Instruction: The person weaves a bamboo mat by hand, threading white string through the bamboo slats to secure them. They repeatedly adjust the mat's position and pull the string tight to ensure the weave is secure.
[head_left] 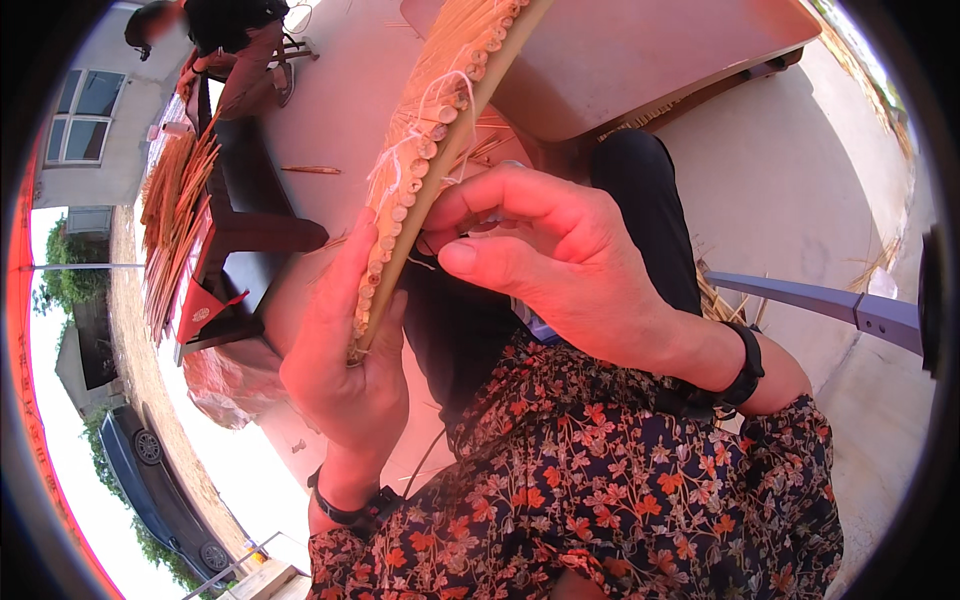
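Observation:
A long row of cut straw stalks [408,185] is bound side by side along a pale flat strip [425,190]. My left hand [345,340] is closed around its lower end, thumb on one side and fingers on the other. White string [395,158] loops around the stalk ends at two places. Beside the strip, my right hand [560,240] has its fingers curled, with the fingertips close to the strip's edge. Loose string shows near those fingers, but whatever they may pinch is hidden.
At the right, a brown table [650,60] stands close to my knee, beside a grey metal bar [810,295]. Piled stalks [180,220] lie on a dark bench at the left. Another person [235,50] bends over at the far left. A dark car [160,490] is parked outside.

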